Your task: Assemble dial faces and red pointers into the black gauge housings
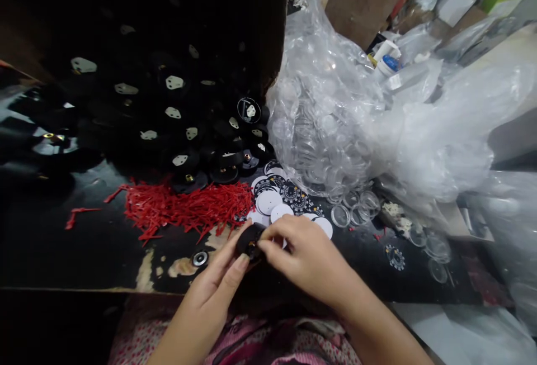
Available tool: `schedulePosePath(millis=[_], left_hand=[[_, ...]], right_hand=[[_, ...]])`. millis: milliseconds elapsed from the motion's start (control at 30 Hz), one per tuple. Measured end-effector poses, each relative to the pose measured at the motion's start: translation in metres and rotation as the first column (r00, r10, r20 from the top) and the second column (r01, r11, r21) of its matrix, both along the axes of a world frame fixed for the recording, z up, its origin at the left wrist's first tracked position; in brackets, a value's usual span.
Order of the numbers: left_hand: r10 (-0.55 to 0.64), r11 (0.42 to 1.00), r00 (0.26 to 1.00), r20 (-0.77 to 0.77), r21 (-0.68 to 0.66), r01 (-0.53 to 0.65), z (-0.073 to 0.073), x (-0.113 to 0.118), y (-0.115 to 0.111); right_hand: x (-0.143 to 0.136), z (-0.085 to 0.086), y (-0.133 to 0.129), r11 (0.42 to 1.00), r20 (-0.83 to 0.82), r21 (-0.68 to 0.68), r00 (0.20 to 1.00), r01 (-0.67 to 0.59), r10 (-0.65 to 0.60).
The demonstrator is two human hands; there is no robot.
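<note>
At the far left, a black tabletop [96, 264] runs along, its coating worn to pale, ragged patches near the edge. Behind it, black rounded housings [180, 161] are heaped, many bearing small off-white angular plates. In front of them lies a bristly mound of thin red plastic pieces [188, 205] (two strays sit off its left end). Nearer the edge rests a small disc with a shiny ring [200, 258]. The left hand [216, 284] grasps a dark round part [244, 242] just above the table edge. Flat white discs and printed black dials [291, 193] overlap beyond it. The right hand [306, 245] has thumb and forefinger at the part's face; whether they pinch anything, I cannot tell. Further right bulges a crinkled clear bag [327, 124], with smooth transparent rings [340, 216] beside it.
</note>
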State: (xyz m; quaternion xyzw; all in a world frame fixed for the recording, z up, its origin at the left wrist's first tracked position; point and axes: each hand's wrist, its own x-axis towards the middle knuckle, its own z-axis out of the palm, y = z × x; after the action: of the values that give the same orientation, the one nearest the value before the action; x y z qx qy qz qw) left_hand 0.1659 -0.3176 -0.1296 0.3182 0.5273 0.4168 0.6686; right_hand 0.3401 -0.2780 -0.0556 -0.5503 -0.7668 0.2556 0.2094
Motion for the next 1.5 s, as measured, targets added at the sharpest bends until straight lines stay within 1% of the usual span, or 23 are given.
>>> schedulePosePath(millis=[33,67,100,133,167,200,300,433,500,567,600,633,667,700,733,767,833,933,1100,1233,1367,1433,1500], left_hand=[[-0.004,1.0,1.0,0.017,0.017,0.004,-0.001,-0.001,0.001],[0.004,1.0,0.998,0.059,0.02,-0.005,-0.002,-0.002,0.001],[0.016,1.0,0.994,0.108,0.017,-0.018,-0.001,-0.001,0.002],[0.023,1.0,0.989,0.147,0.014,-0.026,0.001,0.0,0.003],[0.027,0.999,0.986,0.165,0.013,-0.029,0.003,0.002,0.005],[0.021,1.0,0.986,0.167,0.012,-0.024,0.005,0.004,0.006],[0.035,0.999,0.987,0.155,0.006,-0.036,0.008,0.008,0.008],[0.054,0.998,0.984,0.168,0.007,-0.056,0.007,0.007,0.008],[0.055,0.998,0.98,0.189,-0.012,-0.054,0.007,0.006,0.007],[0.112,0.994,0.966,0.233,-0.043,-0.104,0.008,0.007,0.008],[0.147,0.989,0.954,0.263,-0.06,-0.136,0.01,0.008,0.008],[0.168,0.985,0.94,0.298,-0.081,-0.15,0.012,0.01,0.009],[0.174,0.984,0.926,0.334,-0.104,-0.148,0.015,0.011,0.009],[0.163,0.984,0.915,0.369,-0.125,-0.125,0.017,0.013,0.01],[0.138,0.986,0.905,0.402,-0.14,-0.088,0.02,0.014,0.011],[0.112,0.988,0.897,0.428,-0.145,-0.055,0.021,0.016,0.011],[0.072,0.992,0.892,0.447,-0.128,-0.016,0.022,0.018,0.012],[0.048,0.997,0.92,0.389,-0.078,-0.02,0.018,0.019,0.012],[-0.081,0.996,0.975,0.206,0.048,0.073,0.013,0.018,0.008],[-0.135,0.989,0.981,0.142,0.083,0.124,0.015,0.017,0.004],[-0.129,0.988,0.984,0.126,0.098,0.117,0.017,0.021,0.008],[-0.123,0.989,0.985,0.117,0.095,0.113,0.019,0.02,0.008],[-0.125,0.99,0.99,0.065,0.08,0.119,0.018,0.008,-0.001]], right_hand=[[0.014,-0.001,0.006,0.998,-0.031,0.016,0.997,0.064,-0.064],[0.029,-0.002,0.013,0.964,-0.027,0.11,0.97,0.242,-0.241],[0.045,-0.004,0.02,0.891,0.036,0.19,0.904,0.412,-0.426],[0.058,-0.007,0.027,0.821,0.13,0.262,0.824,0.508,-0.552],[0.07,-0.01,0.033,0.785,0.233,0.297,0.756,0.544,-0.612],[0.079,-0.012,0.039,0.776,0.309,0.313,0.713,0.548,-0.629],[0.09,-0.019,0.046,0.796,0.382,0.34,0.7,0.501,-0.604],[0.089,-0.02,0.044,0.79,0.311,0.383,0.738,0.479,-0.598],[0.087,-0.016,0.04,0.779,0.243,0.408,0.766,0.477,-0.596],[0.082,-0.011,0.033,0.751,0.094,0.417,0.797,0.512,-0.596],[0.077,-0.009,0.028,0.749,-0.013,0.382,0.813,0.542,-0.582],[0.069,-0.006,0.023,0.773,-0.13,0.302,0.827,0.558,-0.546],[0.059,-0.004,0.016,0.822,-0.235,0.183,0.836,0.539,-0.496],[0.047,-0.003,0.009,0.883,-0.328,0.043,0.841,0.468,-0.43],[0.034,-0.001,0.003,0.935,-0.388,-0.086,0.853,0.344,-0.35],[0.021,-0.001,-0.004,0.96,-0.411,-0.153,0.868,0.236,-0.279],[0.0,-0.002,-0.014,0.985,-0.397,-0.119,0.903,0.128,-0.166],[-0.014,-0.004,-0.02,0.995,-0.306,0.009,0.947,0.101,-0.093],[-0.015,-0.006,-0.013,0.992,-0.143,0.041,0.983,0.123,-0.116],[-0.022,-0.015,-0.008,0.972,0.076,0.176,0.982,0.156,-0.172],[-0.029,-0.022,-0.005,0.954,0.034,0.254,0.984,0.16,-0.175],[-0.03,-0.021,-0.005,0.963,-0.025,0.209,0.985,0.171,-0.17],[-0.028,-0.017,-0.005,0.989,-0.114,0.086,0.987,0.124,-0.114]])
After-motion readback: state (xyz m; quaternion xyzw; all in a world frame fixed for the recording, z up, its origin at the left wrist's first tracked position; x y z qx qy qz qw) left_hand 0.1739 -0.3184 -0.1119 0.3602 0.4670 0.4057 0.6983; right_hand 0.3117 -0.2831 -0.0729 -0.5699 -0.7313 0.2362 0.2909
